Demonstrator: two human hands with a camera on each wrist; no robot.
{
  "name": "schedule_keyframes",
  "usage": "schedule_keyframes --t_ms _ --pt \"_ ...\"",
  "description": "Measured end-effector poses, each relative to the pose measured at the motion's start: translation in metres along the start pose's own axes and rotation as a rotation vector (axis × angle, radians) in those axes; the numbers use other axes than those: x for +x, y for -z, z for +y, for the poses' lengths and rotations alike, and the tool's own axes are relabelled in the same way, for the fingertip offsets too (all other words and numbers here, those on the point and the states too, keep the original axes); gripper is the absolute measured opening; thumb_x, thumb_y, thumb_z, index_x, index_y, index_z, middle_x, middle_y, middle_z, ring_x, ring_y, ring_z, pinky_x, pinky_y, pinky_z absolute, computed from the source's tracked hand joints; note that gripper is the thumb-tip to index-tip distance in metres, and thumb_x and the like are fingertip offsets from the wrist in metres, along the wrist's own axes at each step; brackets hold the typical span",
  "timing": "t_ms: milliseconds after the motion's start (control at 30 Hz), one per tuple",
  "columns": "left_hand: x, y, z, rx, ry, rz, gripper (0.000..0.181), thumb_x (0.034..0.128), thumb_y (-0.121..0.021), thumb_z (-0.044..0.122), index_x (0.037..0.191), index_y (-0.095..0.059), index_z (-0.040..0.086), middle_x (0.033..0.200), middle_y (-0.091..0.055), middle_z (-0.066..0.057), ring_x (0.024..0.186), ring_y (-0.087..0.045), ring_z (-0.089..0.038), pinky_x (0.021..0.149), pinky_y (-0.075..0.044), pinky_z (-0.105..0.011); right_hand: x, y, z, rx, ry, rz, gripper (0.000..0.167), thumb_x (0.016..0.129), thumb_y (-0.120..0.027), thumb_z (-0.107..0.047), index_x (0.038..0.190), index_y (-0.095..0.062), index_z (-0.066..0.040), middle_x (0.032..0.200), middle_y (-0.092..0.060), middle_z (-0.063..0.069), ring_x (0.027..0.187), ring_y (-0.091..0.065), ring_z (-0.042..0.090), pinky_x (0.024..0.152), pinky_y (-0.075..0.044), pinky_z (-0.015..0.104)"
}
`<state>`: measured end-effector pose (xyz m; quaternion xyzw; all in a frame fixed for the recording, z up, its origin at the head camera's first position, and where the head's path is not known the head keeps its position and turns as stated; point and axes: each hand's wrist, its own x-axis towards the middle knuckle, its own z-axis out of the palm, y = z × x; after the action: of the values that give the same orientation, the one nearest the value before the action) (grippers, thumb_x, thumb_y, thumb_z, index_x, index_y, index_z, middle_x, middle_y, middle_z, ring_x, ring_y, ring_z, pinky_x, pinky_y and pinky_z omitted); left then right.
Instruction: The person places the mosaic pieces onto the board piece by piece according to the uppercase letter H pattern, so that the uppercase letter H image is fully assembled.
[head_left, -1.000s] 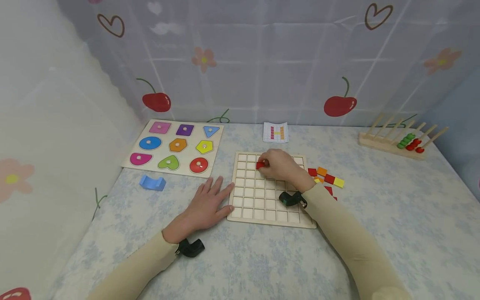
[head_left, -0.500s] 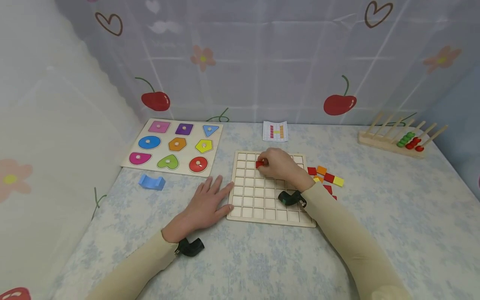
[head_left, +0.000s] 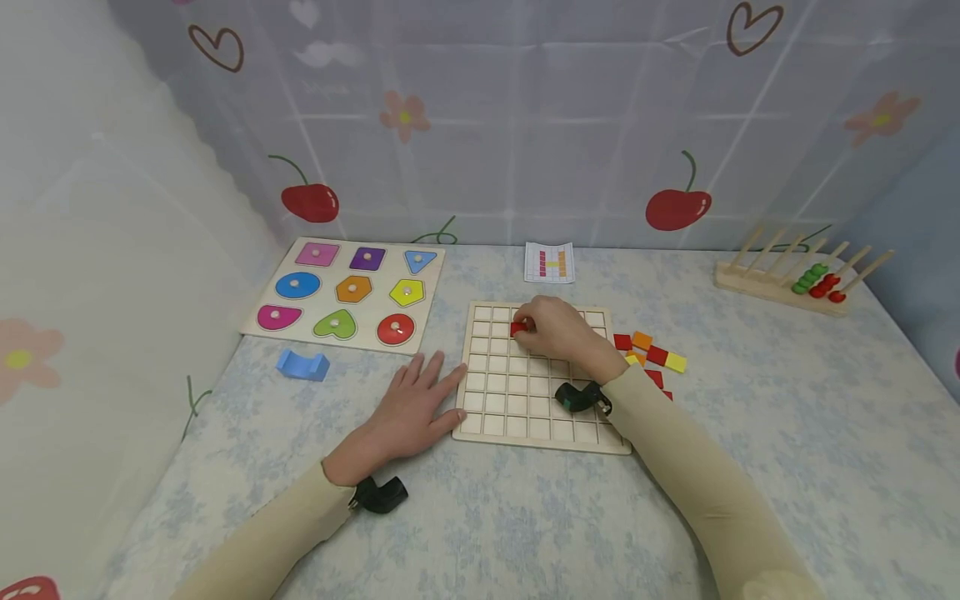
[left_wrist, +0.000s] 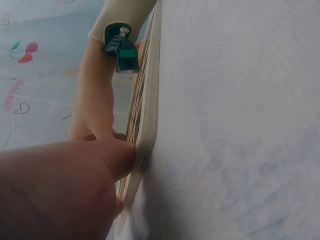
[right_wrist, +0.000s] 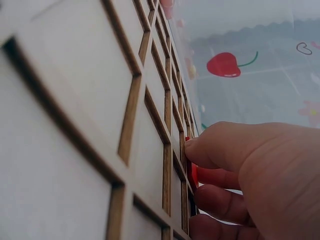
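Note:
A wooden grid board (head_left: 495, 383) lies flat at the middle of the table. Over its upper part, my right hand (head_left: 558, 329) pinches a red square tile (head_left: 517, 330) at one of the cells; the right wrist view shows the red tile (right_wrist: 194, 175) between thumb and fingers, close against the grid. My left hand (head_left: 416, 408) lies with fingers spread, its thumb and index finger touching the board's left edge. In the left wrist view the left hand (left_wrist: 65, 185) rests along the board's rim (left_wrist: 147, 110). The right forearm hides the board's lower right part.
Right of the board lie loose red, orange and yellow tiles (head_left: 657, 356). A printed pattern card (head_left: 549, 263) lies behind it. A shape puzzle (head_left: 360, 329) and a blue block (head_left: 303, 365) are at left; a bead counting rack (head_left: 780, 287) stands at far right.
The view has shifted very slightly. Both hands keep their places, with the red tile still between the right fingers.

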<state>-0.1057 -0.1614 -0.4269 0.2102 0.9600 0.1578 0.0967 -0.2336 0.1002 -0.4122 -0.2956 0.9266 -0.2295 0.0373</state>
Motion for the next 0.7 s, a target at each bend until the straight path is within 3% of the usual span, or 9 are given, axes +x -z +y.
schedule_keyframes --t_ms 367,533,700 --pt "0.001 0.000 0.002 -0.007 0.006 -0.010 0.066 0.1021 -0.056 0.041 0.160 -0.037 0.016 0.168 -0.023 -0.024 0.156 -0.012 -0.052 0.122 -0.017 -0.067 -0.004 0.005 0.001 0.025 -0.032 -0.037 0.027 0.093 -0.067 -0.015 0.115 -0.075 -0.001 0.096 -0.073 0.012 0.081 -0.059 0.021 0.075 -0.052 0.035" --pt "0.001 0.000 0.002 -0.003 0.007 -0.005 0.066 0.1020 -0.056 0.041 0.160 -0.037 0.016 0.168 -0.023 -0.024 0.156 -0.013 -0.052 0.122 -0.018 -0.068 -0.018 0.021 0.002 0.014 -0.045 -0.048 0.033 0.093 -0.066 -0.016 0.120 -0.073 0.001 0.098 -0.072 0.014 0.081 -0.060 0.022 0.081 -0.054 0.040" --pt "0.000 0.002 0.003 -0.004 0.012 -0.007 0.066 0.1016 -0.057 0.040 0.159 -0.037 0.015 0.167 -0.023 -0.025 0.156 -0.013 -0.052 0.122 -0.018 -0.068 -0.038 0.036 0.012 -0.051 -0.066 -0.043 0.032 0.093 -0.070 -0.017 0.119 -0.073 0.002 0.094 -0.071 0.013 0.079 -0.060 0.021 0.077 -0.054 0.039"
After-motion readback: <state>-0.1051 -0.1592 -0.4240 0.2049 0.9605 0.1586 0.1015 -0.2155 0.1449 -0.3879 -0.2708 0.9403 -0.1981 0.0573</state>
